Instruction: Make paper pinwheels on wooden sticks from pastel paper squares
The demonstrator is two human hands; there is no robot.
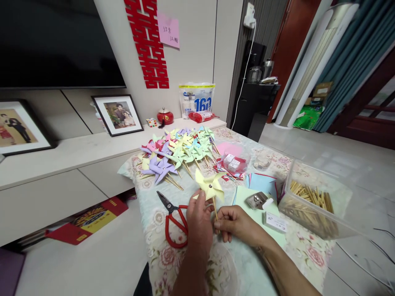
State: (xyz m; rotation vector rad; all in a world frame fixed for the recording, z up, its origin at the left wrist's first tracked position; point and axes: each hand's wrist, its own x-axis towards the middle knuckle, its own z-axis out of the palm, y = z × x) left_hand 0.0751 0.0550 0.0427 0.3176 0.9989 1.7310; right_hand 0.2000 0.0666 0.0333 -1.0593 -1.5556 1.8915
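Observation:
A pale yellow paper pinwheel (212, 186) on a thin wooden stick is held up over the table's near part. My left hand (200, 213) grips it just below and behind its blades, the thumb against the paper. Lower down, my right hand (230, 222) pinches the stick between thumb and fingers. Beside my left hand lie scissors (175, 220) with red handles, their blades pointing away to the left. Farther back is a heap of finished pinwheels (182, 150) in purple, yellow, green and pink. Right of my hands, green paper sheets (242, 196) lie under an opened small box (258, 200).
A clear plastic bin (311, 205) of wooden sticks stands at the right. Blue paper (262, 184), a white box (274, 222), a red bag with small boxes (234, 162) and a clear round dish (262, 163) lie on the flowered tablecloth (168, 257). A white cabinet (70, 158) borders the left.

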